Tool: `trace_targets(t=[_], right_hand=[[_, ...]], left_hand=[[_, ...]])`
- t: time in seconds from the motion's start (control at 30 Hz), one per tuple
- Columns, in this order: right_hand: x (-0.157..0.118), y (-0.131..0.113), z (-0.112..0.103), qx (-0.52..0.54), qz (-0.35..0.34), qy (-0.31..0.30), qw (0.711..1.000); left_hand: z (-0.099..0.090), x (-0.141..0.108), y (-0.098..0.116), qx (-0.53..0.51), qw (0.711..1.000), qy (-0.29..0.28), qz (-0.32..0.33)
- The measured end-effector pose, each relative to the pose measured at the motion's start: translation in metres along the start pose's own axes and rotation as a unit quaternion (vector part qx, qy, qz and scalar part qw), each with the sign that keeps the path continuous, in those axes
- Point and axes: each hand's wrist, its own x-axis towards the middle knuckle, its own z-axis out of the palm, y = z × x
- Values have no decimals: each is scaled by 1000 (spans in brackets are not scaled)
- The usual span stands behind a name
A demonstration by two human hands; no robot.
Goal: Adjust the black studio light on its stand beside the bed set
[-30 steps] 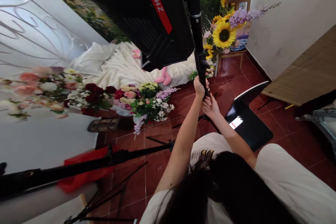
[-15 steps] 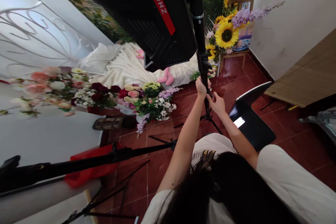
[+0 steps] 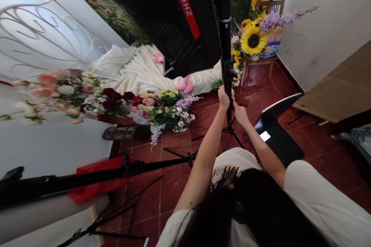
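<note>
A black light stand rises in front of me, carrying a large black lamp with a red ZHEYU stripe. Around its pole my left hand is wrapped, just below a black clamp collar. Slightly lower, on the right of the pole, my right hand is closed against it, its fingertips partly hidden. Whether a knob sits under those fingers I cannot tell. The stand's spread legs rest on the red tiles.
A black chair seat bearing a phone is at my right. Flower bunches stand left, before a bed with a cream blanket. A second black stand crosses the lower left. Sunflowers stand by an easel.
My right hand has closed in on the pole; its thumb and finger were more spread before. My left hand keeps its grip. The whole view has shifted slightly.
</note>
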Motion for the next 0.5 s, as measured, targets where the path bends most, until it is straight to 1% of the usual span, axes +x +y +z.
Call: trace_targets(t=[0.1,0.2,0.4,0.5], right_hand=[[2,3,4,71,17,-24,997],[3,5,5,94,17,-42,995],[3,10,9,139,22,-47,989],[3,10,12,162,28,-52,985]], left_hand=[[1,0,0,-2,1000,5,-5],[0,-2,1,5,1000,14,-12],[-4,-5,4,47,999,24,12],[-9,-10,3,72,997,39,-5]])
